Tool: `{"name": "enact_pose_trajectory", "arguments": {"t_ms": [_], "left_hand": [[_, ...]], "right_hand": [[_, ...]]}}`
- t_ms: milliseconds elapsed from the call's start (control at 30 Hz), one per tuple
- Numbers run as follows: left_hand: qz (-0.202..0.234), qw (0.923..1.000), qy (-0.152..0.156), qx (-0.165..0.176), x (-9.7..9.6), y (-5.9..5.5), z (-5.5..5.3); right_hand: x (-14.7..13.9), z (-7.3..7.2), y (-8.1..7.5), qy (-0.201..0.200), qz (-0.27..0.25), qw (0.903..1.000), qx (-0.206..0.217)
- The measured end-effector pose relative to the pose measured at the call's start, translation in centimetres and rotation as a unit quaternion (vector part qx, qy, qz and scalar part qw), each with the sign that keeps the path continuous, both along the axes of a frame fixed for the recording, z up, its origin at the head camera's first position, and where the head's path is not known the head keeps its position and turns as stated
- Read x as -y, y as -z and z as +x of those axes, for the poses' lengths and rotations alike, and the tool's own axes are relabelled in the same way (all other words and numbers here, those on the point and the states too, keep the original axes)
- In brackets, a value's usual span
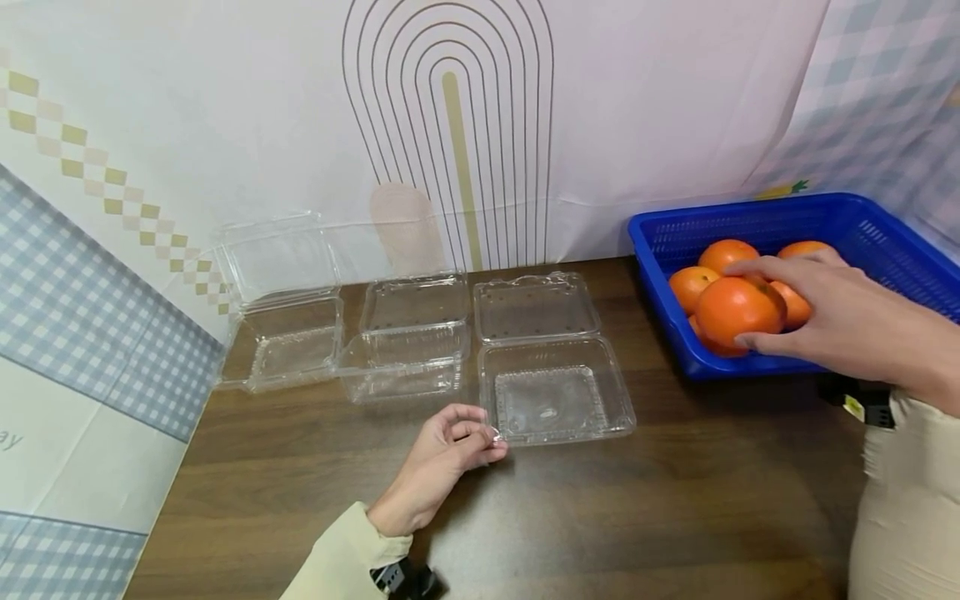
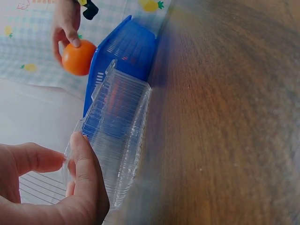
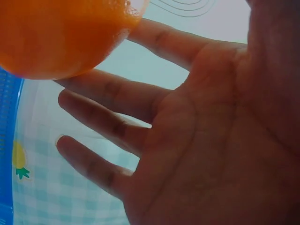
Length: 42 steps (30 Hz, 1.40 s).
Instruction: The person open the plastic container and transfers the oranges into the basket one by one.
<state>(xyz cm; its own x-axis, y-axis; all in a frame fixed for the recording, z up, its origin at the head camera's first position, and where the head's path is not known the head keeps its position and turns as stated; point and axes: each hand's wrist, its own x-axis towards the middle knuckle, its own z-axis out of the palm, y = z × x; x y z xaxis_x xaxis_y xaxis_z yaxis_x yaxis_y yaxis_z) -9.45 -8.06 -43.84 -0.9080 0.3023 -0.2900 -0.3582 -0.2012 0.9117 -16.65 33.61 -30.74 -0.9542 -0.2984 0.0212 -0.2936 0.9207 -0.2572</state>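
Note:
My right hand (image 1: pixel 847 312) grips an orange (image 1: pixel 738 312) between thumb and fingers, above the blue basket (image 1: pixel 693 360). In the left wrist view this orange (image 2: pixel 78 58) is raised over the basket's rim. Up close in the right wrist view, the orange (image 3: pixel 61 37) touches the thumb and a finger, while the other fingers extend below it. My left hand (image 1: pixel 442 458) pinches the front left corner of a clear plastic clamshell box (image 1: pixel 555 400), whose lid lies folded back behind it. Several more oranges (image 1: pixel 729 254) sit in the basket, partly covered by the right hand.
Two more open clear clamshell boxes stand to the left: a middle one (image 1: pixel 408 383) and a far left one (image 1: pixel 296 354) with its lid upright against the wall covering (image 1: pixel 285 100). Brown wooden tabletop (image 1: pixel 600 517) lies in front of the boxes.

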Motion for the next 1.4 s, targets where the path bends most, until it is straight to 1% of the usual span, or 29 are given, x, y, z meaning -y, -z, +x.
{"name": "enact_pose_trajectory", "arguments": {"t_ms": [133, 233, 400, 467, 567, 733, 867, 967, 1067, 1200, 1333, 1400], "left_hand": [[-0.002, 1.0, -0.001, 0.001, 0.0, 0.0, 0.0], [-0.003, 1.0, -0.001, 0.001, 0.0, 0.1, 0.0], [-0.003, 1.0, -0.002, 0.001, 0.0, 0.0, 0.0], [-0.002, 1.0, -0.002, 0.001, 0.0, 0.0, 0.0], [-0.001, 1.0, -0.003, 0.002, -0.1, 0.0, 0.0], [0.001, 1.0, -0.002, 0.002, -0.1, 0.1, 0.0], [0.0, 1.0, -0.001, 0.0, -0.1, 0.1, -0.1], [0.0, 1.0, -0.001, 0.002, -0.1, 0.1, -0.1], [0.002, 1.0, 0.0, 0.005, -0.1, 0.1, 0.0], [0.001, 1.0, -0.001, 0.005, -0.1, 0.0, 0.1], [0.001, 1.0, -0.002, 0.002, 0.0, 0.0, 0.1], [0.001, 1.0, -0.001, 0.001, 0.0, 0.0, 0.1]], "right_hand": [[0.4, -0.4, 0.1, 0.007, 0.034, 0.9991, 0.025], [0.6, -0.6, 0.2, 0.015, 0.053, 0.998, 0.032], [0.5, -1.0, 0.6, 0.029, 0.068, 0.9958, 0.053], [0.5, -1.2, 0.7, 0.03, 0.075, 0.9953, 0.054], [0.6, -1.3, 1.0, 0.028, 0.081, 0.9953, 0.044], [0.5, -1.2, 1.1, 0.026, 0.091, 0.9949, 0.034], [0.6, -1.1, 1.0, 0.024, 0.104, 0.9937, 0.036], [0.8, -1.1, 1.0, 0.031, 0.089, 0.9945, 0.046], [1.1, -1.1, 1.1, 0.032, 0.083, 0.9951, 0.043], [1.7, -1.4, 1.4, 0.029, 0.101, 0.9937, 0.039], [2.0, -1.7, 1.7, 0.033, 0.108, 0.9922, 0.052], [1.8, -1.8, 1.6, 0.035, 0.103, 0.9923, 0.058]]}}
